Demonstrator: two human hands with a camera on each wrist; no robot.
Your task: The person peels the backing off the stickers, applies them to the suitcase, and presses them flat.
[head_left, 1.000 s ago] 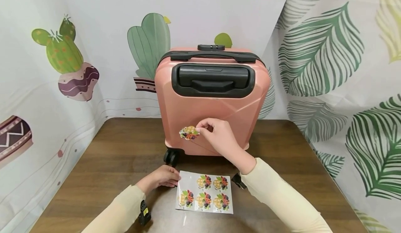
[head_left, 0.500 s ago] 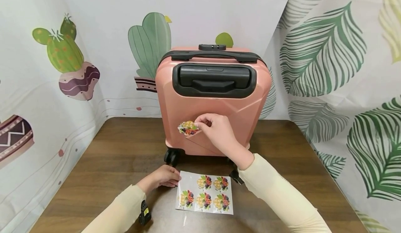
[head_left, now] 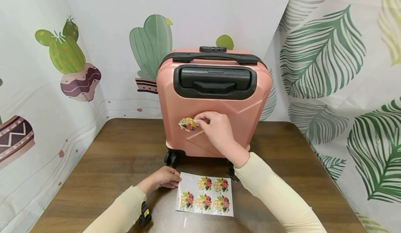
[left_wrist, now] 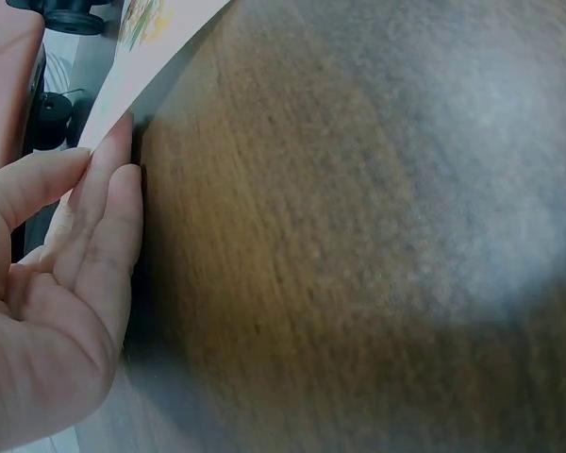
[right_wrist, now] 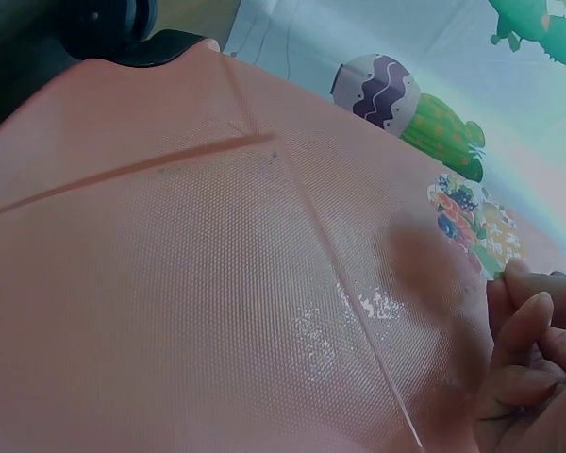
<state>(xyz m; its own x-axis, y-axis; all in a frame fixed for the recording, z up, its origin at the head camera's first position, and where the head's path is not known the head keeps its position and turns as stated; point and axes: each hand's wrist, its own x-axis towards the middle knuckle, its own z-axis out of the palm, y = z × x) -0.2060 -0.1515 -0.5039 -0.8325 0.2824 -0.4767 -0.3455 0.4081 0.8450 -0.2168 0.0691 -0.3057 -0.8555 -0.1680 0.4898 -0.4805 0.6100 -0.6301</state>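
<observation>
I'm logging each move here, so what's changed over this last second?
The right hand has moved slightly up the front of the suitcase, carrying the pinched fruit sticker with it. Neither of the hands has let go or taken anything new. The left hand still pinches the sticker sheet's corner; sheet and suitcase stayed put.

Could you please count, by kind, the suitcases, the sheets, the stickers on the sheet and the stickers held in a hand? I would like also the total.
Suitcase: 1
Sheet: 1
Stickers on the sheet: 5
Sticker held in the right hand: 1
Total: 8
</observation>
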